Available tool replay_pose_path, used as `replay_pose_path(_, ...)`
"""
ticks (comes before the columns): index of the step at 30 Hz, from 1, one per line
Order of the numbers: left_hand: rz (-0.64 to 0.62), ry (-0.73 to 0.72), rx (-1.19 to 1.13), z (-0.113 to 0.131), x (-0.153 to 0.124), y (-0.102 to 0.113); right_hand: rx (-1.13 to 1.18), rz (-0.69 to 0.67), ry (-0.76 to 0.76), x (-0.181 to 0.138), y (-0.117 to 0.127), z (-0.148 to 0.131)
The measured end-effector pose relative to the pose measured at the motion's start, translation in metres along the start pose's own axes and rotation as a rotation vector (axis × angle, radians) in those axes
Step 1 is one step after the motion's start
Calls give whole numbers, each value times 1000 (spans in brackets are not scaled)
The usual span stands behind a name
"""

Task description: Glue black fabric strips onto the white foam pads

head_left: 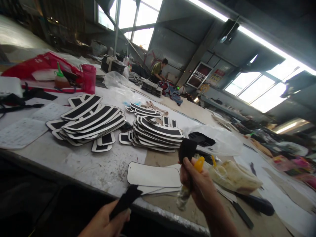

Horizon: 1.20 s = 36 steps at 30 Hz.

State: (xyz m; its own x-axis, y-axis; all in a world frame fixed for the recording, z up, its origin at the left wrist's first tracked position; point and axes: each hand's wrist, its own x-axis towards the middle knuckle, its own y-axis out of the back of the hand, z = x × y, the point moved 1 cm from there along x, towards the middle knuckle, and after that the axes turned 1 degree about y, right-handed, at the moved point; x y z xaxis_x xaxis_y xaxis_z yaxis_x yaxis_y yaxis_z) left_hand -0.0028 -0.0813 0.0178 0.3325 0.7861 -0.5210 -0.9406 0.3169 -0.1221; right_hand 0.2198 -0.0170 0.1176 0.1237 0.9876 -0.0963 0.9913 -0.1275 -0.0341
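- Gripping a narrow, flat black strip with a ragged end [127,199], the left hand [110,219] is at the near edge of the pale, scuffed worktable [108,169], thumb and fingers closed about the strip's lower part.
- The strip's long axis slants up and rightward from this hand; its free end points toward the off-white, flat panel with rounded corners [153,174]. Whether it touches the sheets beneath that panel cannot be told.
- The right hand [198,182] is closed on a broad, dull black piece [187,148], pinched under the thumb and rising above it, and on a tool with a yellow end [199,164], whose whitish lower end is blurred.
- The off-white panel lies on the table beyond the left hand, its long axis running left to right. The right hand appears nearer, standing in front of the panel's right end and hiding it.
- Beyond the panel lie two heaps of curved, white-bordered black pieces: the left heap [96,123] and the right heap [158,131].
- Right of the right hand lies a crumpled, cream-coloured bag [239,174], near a dark, blunt-ended handle [259,204].
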Motion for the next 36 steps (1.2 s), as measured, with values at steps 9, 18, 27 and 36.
replay_pose_path(9,255,-41,11,44,45,32,-773,-748,-301,52,-24,22)
replay_pose_path(18,193,93,-40,55,57,29,-918,-832,-336,70,-41,33)
replay_pose_path(27,221,61,-8,50,65,25,-1011,-922,-319,77,-42,34)
replay_pose_path(36,256,82,-6,50,66,22,-993,-948,-301,84,-37,34)
